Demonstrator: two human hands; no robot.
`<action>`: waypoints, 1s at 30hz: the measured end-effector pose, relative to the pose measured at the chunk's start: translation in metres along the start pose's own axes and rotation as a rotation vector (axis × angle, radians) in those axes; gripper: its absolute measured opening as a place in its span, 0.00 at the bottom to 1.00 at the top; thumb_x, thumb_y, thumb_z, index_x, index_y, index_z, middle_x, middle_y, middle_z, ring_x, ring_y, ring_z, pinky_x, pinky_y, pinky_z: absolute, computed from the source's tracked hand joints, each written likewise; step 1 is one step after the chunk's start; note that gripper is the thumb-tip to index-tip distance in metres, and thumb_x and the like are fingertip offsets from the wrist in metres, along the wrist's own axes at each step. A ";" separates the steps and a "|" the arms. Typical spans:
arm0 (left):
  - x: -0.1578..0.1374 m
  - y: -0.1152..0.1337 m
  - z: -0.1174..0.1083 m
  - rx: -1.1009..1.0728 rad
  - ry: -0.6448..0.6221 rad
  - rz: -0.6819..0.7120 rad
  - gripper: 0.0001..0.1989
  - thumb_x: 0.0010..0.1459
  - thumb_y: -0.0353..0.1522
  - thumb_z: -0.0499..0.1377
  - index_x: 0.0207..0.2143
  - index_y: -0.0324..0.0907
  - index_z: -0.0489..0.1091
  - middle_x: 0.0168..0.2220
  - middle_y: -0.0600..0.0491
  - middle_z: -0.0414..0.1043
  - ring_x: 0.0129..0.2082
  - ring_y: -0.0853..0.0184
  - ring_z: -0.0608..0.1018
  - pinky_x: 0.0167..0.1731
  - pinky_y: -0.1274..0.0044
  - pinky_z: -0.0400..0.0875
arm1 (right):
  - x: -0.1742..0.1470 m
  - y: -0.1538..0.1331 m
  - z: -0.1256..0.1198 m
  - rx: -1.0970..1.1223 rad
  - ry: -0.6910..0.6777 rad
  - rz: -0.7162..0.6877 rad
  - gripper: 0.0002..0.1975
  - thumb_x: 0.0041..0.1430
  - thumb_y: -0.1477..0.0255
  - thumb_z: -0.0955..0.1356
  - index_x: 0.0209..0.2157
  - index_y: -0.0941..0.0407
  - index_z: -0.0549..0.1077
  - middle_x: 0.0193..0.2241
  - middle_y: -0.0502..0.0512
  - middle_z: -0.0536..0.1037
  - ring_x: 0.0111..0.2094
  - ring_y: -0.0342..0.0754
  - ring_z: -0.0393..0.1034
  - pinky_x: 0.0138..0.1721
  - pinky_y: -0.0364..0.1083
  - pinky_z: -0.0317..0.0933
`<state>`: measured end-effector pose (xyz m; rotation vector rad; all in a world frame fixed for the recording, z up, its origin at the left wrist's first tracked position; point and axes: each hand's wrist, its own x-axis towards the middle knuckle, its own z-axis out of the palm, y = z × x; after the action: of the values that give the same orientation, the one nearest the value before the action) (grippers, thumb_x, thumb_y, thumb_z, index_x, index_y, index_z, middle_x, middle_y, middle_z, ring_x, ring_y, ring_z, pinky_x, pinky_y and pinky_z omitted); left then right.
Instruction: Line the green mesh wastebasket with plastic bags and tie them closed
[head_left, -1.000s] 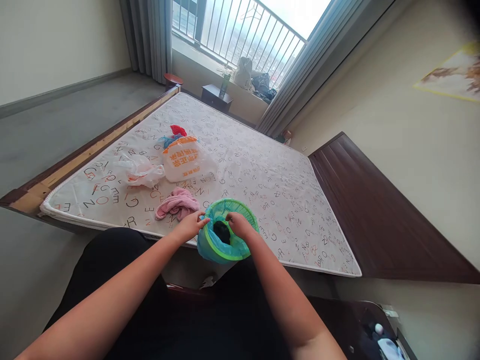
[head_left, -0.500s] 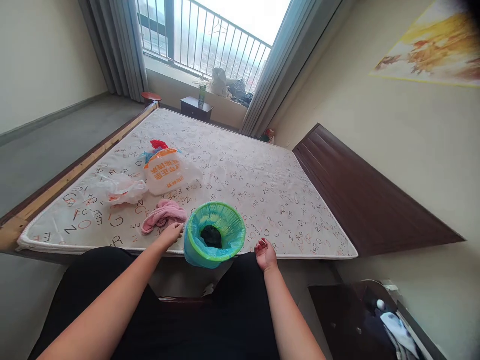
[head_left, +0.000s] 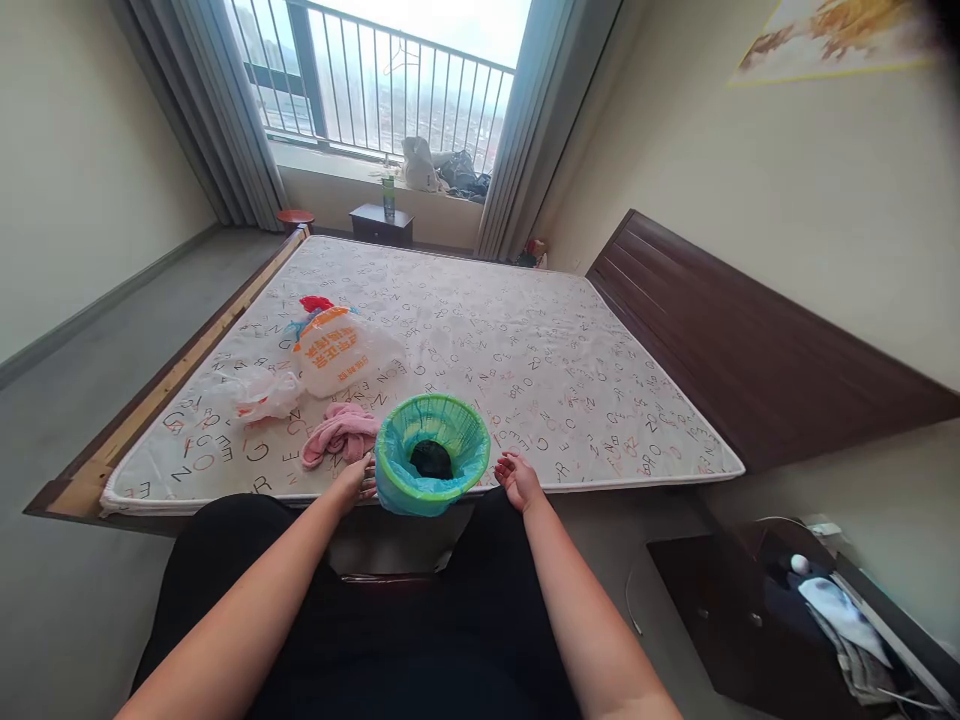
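A green trash bin (head_left: 474, 468) lined with a blue-green plastic bag stands at the near edge of the mattress, a black bundle (head_left: 431, 459) lying inside it. My left hand (head_left: 354, 482) is at the bin's left side, fingers stretched toward its wall; whether it touches is hard to tell. To the right of the bin, my right hand (head_left: 517, 479) is open, palm turned inward, with a small gap to the bin. Just beyond my left hand lies a crumpled pink cloth (head_left: 342, 433).
The lettered mattress (head_left: 570, 400) carries a white plastic bag with orange print (head_left: 337, 352) and a clear crumpled bag (head_left: 266, 394). A dark headboard (head_left: 720, 320) rises on the right. Behind the bed stands a nightstand (head_left: 381, 226); a dark cabinet (head_left: 720, 610) is at lower right.
My left hand has moved from beside the pink cloth to the bin's left side. My right hand has shifted closer to the bin, fingers more spread. The view has turned slightly.
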<state>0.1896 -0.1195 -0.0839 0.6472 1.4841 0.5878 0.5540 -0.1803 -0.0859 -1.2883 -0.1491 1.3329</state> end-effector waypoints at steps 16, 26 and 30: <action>0.000 -0.007 0.002 -0.323 -0.073 -0.033 0.08 0.64 0.38 0.61 0.39 0.43 0.71 0.32 0.55 0.76 0.24 0.70 0.77 0.27 0.78 0.71 | -0.030 0.031 0.010 -0.244 -0.233 0.274 0.11 0.57 0.74 0.70 0.42 0.52 0.71 0.40 0.55 0.81 0.41 0.50 0.80 0.41 0.52 0.73; -0.001 -0.008 -0.004 -0.469 -0.125 0.001 0.07 0.60 0.25 0.63 0.40 0.42 0.70 0.31 0.53 0.77 0.26 0.68 0.81 0.31 0.75 0.78 | -0.038 0.040 0.010 -0.150 -0.287 0.300 0.12 0.55 0.72 0.74 0.38 0.51 0.69 0.27 0.45 0.79 0.27 0.42 0.74 0.34 0.42 0.66; -0.003 -0.007 -0.005 -0.502 -0.158 0.007 0.04 0.62 0.26 0.62 0.40 0.41 0.71 0.31 0.53 0.77 0.27 0.68 0.82 0.31 0.77 0.78 | -0.041 0.037 0.005 -0.108 -0.321 0.244 0.14 0.53 0.70 0.76 0.37 0.52 0.69 0.27 0.45 0.80 0.28 0.42 0.76 0.34 0.42 0.67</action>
<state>0.1847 -0.1260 -0.0868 0.2973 1.1259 0.8572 0.5137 -0.2186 -0.0877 -1.2013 -0.2976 1.7585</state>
